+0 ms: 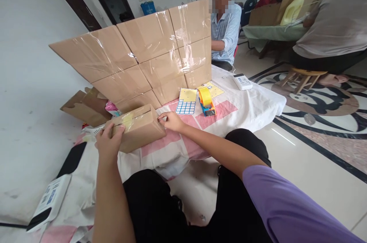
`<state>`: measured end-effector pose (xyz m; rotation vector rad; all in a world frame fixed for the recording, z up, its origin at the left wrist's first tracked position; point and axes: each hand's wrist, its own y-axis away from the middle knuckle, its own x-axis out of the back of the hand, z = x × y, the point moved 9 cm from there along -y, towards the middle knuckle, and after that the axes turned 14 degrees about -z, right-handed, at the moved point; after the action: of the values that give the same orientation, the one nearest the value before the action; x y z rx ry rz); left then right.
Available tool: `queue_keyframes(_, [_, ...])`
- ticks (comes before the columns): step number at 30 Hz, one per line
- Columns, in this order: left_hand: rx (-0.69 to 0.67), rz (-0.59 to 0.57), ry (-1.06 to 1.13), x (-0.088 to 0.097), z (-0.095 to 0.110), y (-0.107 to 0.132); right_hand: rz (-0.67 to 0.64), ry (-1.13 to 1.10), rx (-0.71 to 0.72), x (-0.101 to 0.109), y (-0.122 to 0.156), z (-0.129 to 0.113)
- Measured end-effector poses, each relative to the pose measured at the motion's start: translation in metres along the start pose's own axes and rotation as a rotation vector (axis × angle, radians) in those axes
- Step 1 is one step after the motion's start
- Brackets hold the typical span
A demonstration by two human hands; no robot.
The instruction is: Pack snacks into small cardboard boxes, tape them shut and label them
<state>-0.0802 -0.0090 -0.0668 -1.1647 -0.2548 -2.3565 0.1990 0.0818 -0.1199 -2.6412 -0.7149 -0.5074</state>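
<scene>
A small closed cardboard box (143,130) lies on the cloth-covered table near my knees, with clear yellowish tape across its top seam. My left hand (110,139) grips the box's left end, its thumb over the top edge. At the box's right end, my right hand (170,121) has its fingers pinched together against the end face. Whatever lies between those fingertips is too small to make out. Right of the box stands an orange and blue tape dispenser (210,110) with a yellow roll of tape (204,97). A sheet of blue-bordered labels (186,107) lies beside it.
A tall taped cardboard panel (160,55) stands behind the box. A second printed sheet (215,89) and a white device (242,81) lie to the right. An open carton (86,107) and another white device (50,201) are at left. A person (225,32) sits across the table.
</scene>
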Motion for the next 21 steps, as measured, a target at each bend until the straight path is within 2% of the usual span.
queue_keyframes(5, [-0.002,-0.004,0.011,0.0,0.0,0.001,0.067,-0.166,-0.078,-0.004,0.005,0.008])
queue_keyframes(9, [0.002,-0.007,0.011,0.0,-0.001,0.0,0.102,-0.314,-0.195,-0.01,0.01,0.017])
queue_keyframes(14, [-0.006,-0.008,0.001,-0.001,-0.002,-0.002,0.298,-0.403,-0.344,0.008,0.027,0.033])
queue_keyframes(18, [-0.03,0.007,-0.041,-0.001,-0.002,-0.002,0.302,-0.422,-0.318,0.019,0.033,0.033])
queue_keyframes(21, [-0.081,0.024,-0.123,-0.001,0.002,0.0,0.249,-0.401,-0.238,0.024,0.029,0.019])
